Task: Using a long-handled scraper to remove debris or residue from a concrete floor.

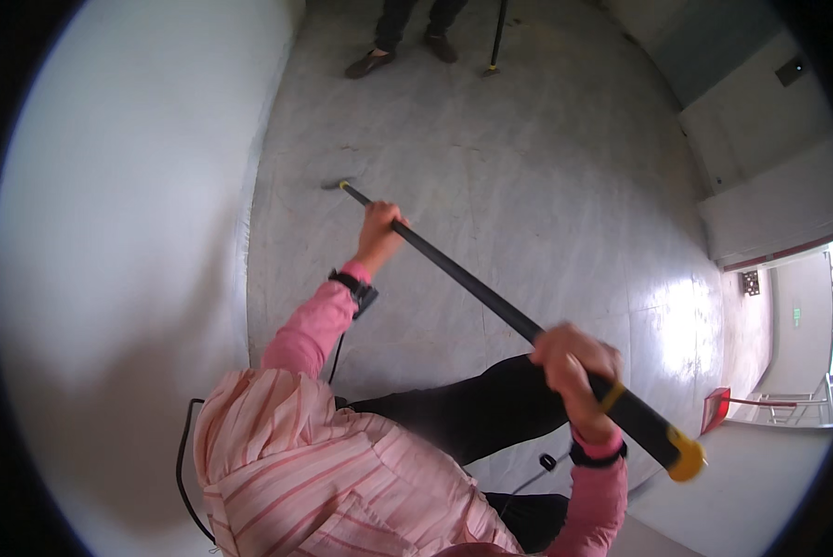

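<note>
A long black pole (469, 278) with yellow fittings slants across the view. Its far end, with a small dark head (333, 184), is low over or on the grey floor near the left wall; which of the two I cannot tell. My left hand (382, 233) is closed around the thin part of the pole, not far from that head. My right hand (578, 365) grips the thicker part just above a yellow ring. The padded black grip with a yellow end cap (687, 456) sticks out past my right hand, towards the lower right.
A pale wall (131, 209) runs along the left. At the top stand another person's legs and dark shoes (370, 64), beside a second black pole (499, 35). A red dustpan (716, 411) with a long handle is at the right, near a white metal frame. A thin black cable hangs near my left arm.
</note>
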The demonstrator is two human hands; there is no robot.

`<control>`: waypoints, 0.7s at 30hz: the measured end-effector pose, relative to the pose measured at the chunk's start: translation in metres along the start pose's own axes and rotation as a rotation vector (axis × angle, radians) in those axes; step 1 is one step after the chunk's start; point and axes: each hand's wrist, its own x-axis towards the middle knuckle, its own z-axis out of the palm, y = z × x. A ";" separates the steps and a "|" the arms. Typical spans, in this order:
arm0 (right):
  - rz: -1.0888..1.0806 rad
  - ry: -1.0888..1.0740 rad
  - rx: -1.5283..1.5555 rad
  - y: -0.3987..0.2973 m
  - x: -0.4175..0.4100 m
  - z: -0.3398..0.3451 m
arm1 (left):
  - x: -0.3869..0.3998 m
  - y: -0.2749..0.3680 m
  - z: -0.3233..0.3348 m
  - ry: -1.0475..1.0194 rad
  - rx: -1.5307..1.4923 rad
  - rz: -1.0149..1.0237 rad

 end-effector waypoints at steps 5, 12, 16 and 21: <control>-0.165 0.132 0.275 -0.018 -0.038 -0.019 | -0.043 0.066 -0.006 -0.029 -0.140 -0.072; -0.102 0.093 0.183 0.003 -0.022 0.000 | -0.024 0.028 -0.013 -0.035 -0.041 -0.069; -0.038 0.081 0.221 -0.029 -0.045 -0.025 | -0.067 0.068 -0.032 -0.024 -0.049 -0.044; -0.070 0.145 0.321 -0.017 -0.026 0.000 | -0.055 0.048 -0.037 0.139 -0.023 -0.092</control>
